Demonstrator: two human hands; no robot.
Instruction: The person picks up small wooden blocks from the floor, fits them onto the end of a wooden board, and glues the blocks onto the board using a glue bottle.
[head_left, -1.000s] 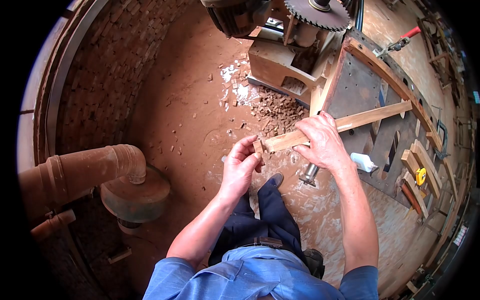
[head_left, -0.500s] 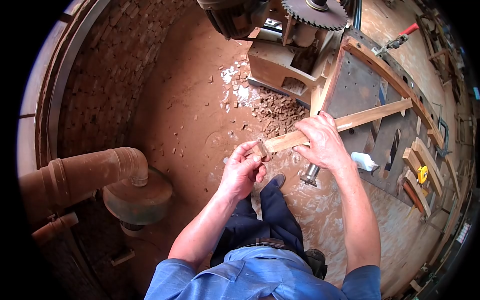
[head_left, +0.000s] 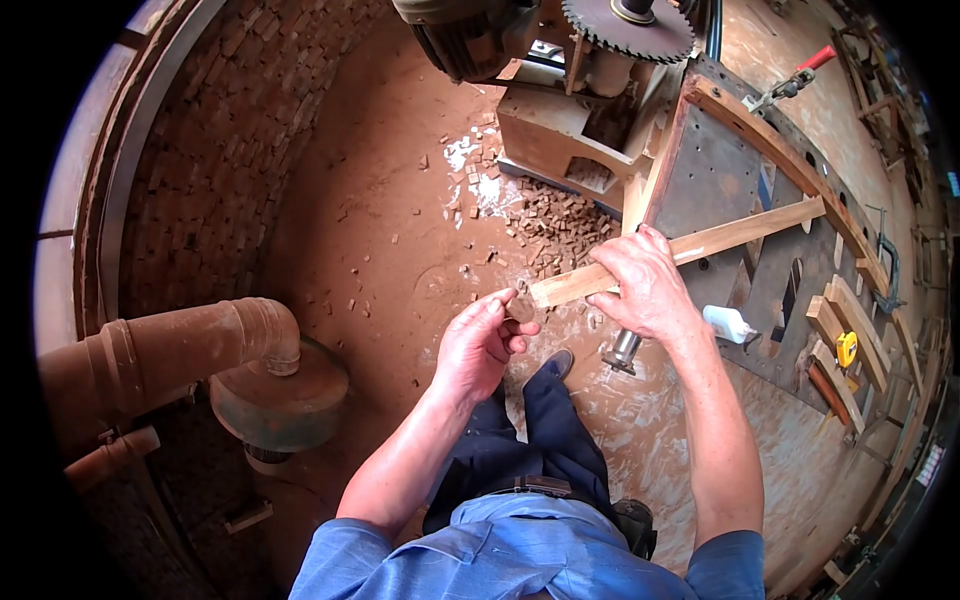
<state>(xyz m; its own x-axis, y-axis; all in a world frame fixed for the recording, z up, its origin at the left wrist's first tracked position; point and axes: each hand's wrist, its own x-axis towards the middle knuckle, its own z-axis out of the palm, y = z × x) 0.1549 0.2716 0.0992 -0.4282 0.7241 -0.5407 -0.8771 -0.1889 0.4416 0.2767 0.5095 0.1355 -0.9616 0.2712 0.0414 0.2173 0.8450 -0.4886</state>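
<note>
Between the fingertips of my left hand (head_left: 477,345) is a small wood block (head_left: 521,304), close to the near end of a long light wooden strip (head_left: 740,233). My right hand (head_left: 648,282) is wrapped over that strip from above, thumb at its lower edge. The strip's far end lies over the dark metal table (head_left: 702,165), near a curved wooden rail (head_left: 768,136). Just below my right hand a round metal shaft end (head_left: 622,350) sticks out from the table.
A toothed saw blade (head_left: 640,25) and a motor (head_left: 470,35) are at the top. A white bottle (head_left: 728,324), a yellow tape measure (head_left: 846,349) and a red-handled clamp (head_left: 797,79) are on the right. Offcuts (head_left: 555,228) cover the floor; a duct (head_left: 190,345) stands left.
The small block has turned in my left fingers, and the fingers have shifted their hold on it. My right hand and the strip have stayed nearly still.
</note>
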